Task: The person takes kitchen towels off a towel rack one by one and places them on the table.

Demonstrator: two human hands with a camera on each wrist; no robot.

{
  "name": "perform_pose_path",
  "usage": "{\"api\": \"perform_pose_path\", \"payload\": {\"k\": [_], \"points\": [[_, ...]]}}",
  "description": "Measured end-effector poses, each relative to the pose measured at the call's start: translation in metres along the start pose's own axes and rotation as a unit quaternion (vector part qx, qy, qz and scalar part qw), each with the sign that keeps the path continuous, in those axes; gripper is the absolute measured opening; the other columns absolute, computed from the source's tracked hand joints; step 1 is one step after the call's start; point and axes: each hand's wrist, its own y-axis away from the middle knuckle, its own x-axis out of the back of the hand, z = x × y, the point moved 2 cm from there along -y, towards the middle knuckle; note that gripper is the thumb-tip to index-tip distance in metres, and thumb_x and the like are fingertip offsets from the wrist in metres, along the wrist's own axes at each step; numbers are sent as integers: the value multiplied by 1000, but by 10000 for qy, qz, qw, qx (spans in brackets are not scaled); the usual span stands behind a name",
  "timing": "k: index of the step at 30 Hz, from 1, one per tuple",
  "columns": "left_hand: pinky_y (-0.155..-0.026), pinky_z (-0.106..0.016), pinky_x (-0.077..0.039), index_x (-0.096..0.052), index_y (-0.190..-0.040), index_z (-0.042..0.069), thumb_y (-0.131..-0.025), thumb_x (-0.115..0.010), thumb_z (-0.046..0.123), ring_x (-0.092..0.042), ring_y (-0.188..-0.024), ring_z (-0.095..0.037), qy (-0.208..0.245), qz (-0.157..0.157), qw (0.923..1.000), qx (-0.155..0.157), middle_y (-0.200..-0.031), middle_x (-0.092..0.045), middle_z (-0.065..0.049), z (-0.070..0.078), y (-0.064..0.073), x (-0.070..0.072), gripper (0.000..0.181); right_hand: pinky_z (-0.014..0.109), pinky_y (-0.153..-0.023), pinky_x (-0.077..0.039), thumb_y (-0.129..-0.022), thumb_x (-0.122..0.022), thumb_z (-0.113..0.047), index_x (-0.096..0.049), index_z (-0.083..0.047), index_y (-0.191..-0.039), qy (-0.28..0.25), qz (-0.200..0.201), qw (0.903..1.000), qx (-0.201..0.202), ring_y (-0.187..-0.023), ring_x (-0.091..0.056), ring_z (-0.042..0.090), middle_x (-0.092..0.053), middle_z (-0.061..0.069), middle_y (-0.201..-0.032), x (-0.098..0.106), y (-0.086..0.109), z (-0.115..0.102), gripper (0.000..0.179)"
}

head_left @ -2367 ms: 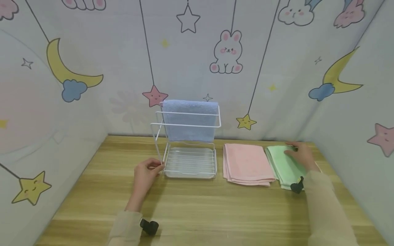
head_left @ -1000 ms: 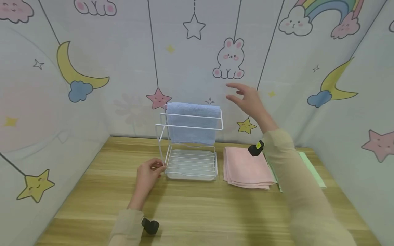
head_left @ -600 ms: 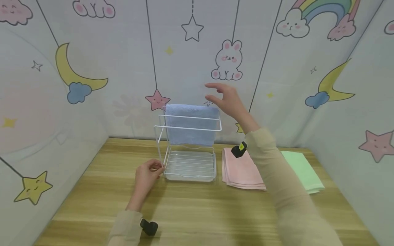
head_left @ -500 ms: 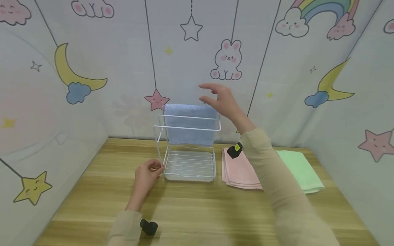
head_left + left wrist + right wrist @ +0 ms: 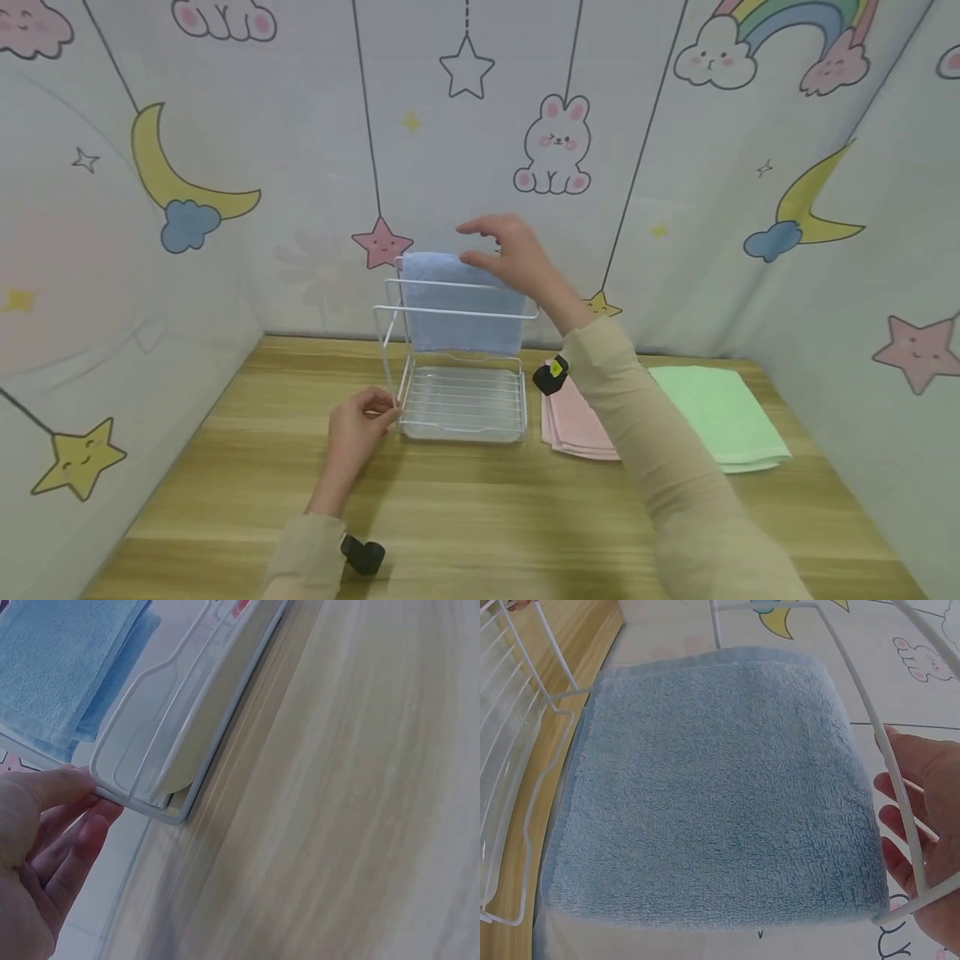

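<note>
A white wire rack (image 5: 456,312) stands on the wooden table, with a folded light-blue towel (image 5: 461,335) draped over its rear top bar. My left hand (image 5: 356,429) pinches the rack's lower left frame; in the left wrist view the thumb (image 5: 64,785) lies on the wire, with fingers beneath. Over the right half of the towel's top edge hovers my right hand (image 5: 516,254), thumb and fingers spread apart. From the right wrist view, the towel (image 5: 720,795) hangs flat, and that hand's fingers (image 5: 904,825) are seen past the rack's bar, beside the towel's upper edge.
Under the rack's wire shelf sits a clear plastic tray (image 5: 459,435). Right of it lie a folded pink towel (image 5: 573,429), partly behind my right sleeve, and a folded green towel (image 5: 723,408). Patterned walls (image 5: 315,167) close in the table behind and at both sides.
My right hand has left the green towel, risen, and travelled left to the top of the blue towel, lowering slightly at the end. My left hand has stayed at the rack's frame.
</note>
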Motion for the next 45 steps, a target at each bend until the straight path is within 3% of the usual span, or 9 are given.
{"api": "perform_pose_path", "payload": {"k": [8,13,24,45], "points": [[-51,-18,-54,-67,-85,6,-77,-75,8,-70,-71,-19,-111,34,9999,27,-84,-71,-15,0,1,0,11,33,-95,-46,-83,-71,-24,-63,-13,-118,-99,-302,9994,-139,-106,-56,19,-65,3,-119,-7,0,4,38],[-51,-18,-54,-67,-85,6,-77,-74,8,-69,-70,-17,-95,-16,9999,60,-83,-71,-14,1,0,1,11,38,-94,-47,-81,-73,-22,-64,-11,-116,-81,-476,9984,-307,-103,-58,23,-67,5,-116,-8,-2,6,38],[-52,-17,-54,-67,-84,5,-77,-75,8,-68,-68,-14,-126,-8,9999,-7,-80,-71,-13,2,0,1,11,29,-78,-47,-81,-73,-22,-69,-13,-108,99,-644,9944,-835,-88,-55,16,-67,2,-100,-10,0,4,29],[-51,-16,-53,-67,-83,4,-77,-75,7,-67,-67,-14,-178,55,9998,-42,-80,-71,-14,6,1,1,10,28,-76,-53,-82,-70,-11,-72,-7,-94,48,-23,9987,-505,-85,-62,15,-71,7,-95,-9,0,8,12]]}}
